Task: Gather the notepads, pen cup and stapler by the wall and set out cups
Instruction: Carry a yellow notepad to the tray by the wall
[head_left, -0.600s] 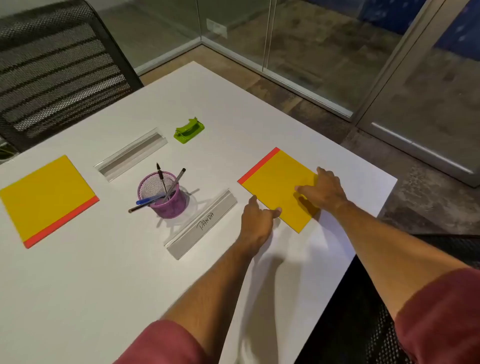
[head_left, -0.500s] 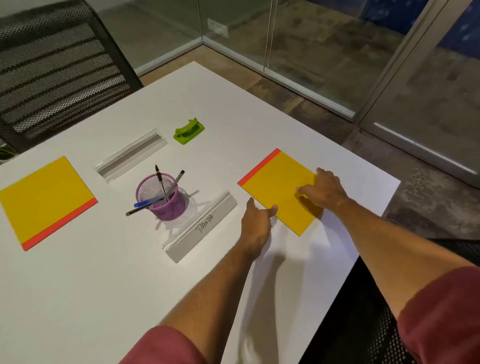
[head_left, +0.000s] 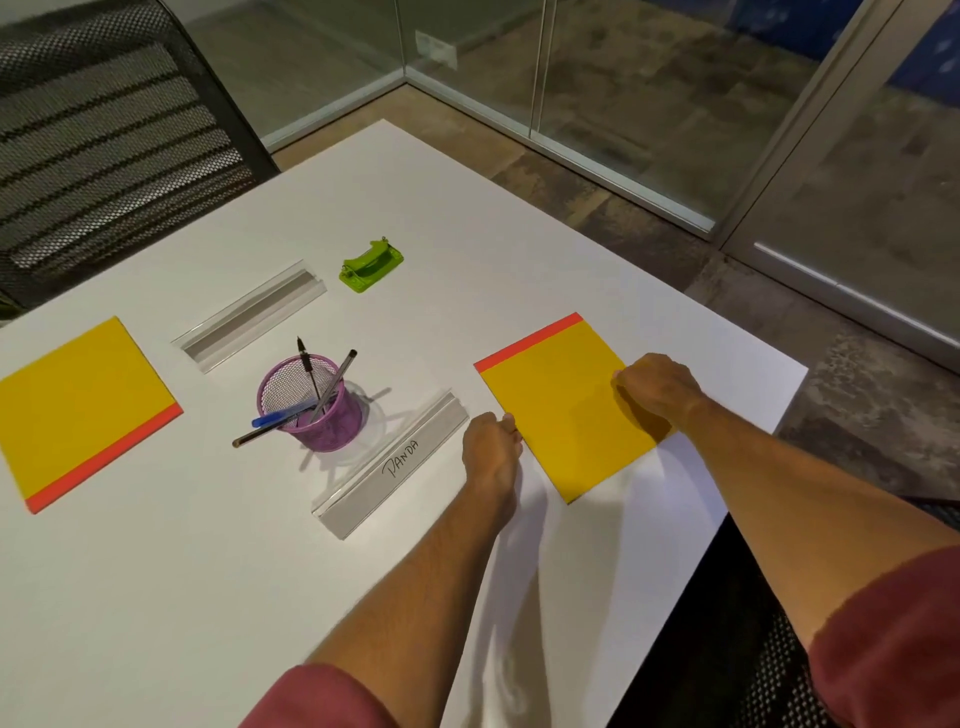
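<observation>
A yellow notepad with a red strip lies near the table's right edge. My left hand pinches its left edge with the fingertips. My right hand curls over its right edge. A second yellow notepad lies flat at the far left. Between them stands a purple mesh pen cup with several pens in it. The green stapler sits farther back, towards the glass wall. No cups for drinking are in view.
Two grey name-plate holders lie on the white table: one marked "PANDA" just left of my left hand, one behind the pen cup. A black mesh chair stands at the back left, another at the near right. Glass walls run behind.
My left thumb has slid off the top of the right notepad to its left edge. My right hand has stayed on the right edge. The pad has barely shifted.
</observation>
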